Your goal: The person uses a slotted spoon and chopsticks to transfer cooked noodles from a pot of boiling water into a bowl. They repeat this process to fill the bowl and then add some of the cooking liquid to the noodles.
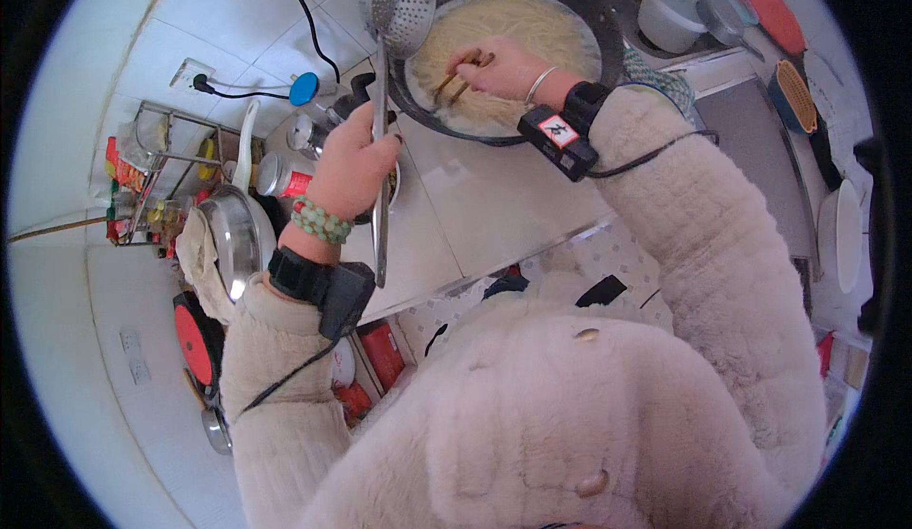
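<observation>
My left hand (356,162) grips the long metal handle of a perforated skimmer ladle (403,5). The ladle's bowl is raised at the left rim of a large black wok (613,37). Pale noodles (527,20) in cloudy liquid fill the wok. Over them, my right hand (506,67) holds a pair of wooden chopsticks (454,89), whose tips point down among the noodles near the wok's left side. A green bead bracelet (320,220) circles my left wrist, and a silver bangle (539,85) my right.
Left of the wok stand a blue-lidded jar (304,89), a red-labelled jar (281,175), a wire rack (153,166) and a lidded steel pan (235,233). A black power cord (249,94) runs to a wall socket. On the right are a white bucket (670,12) and a patterned cloth (659,80).
</observation>
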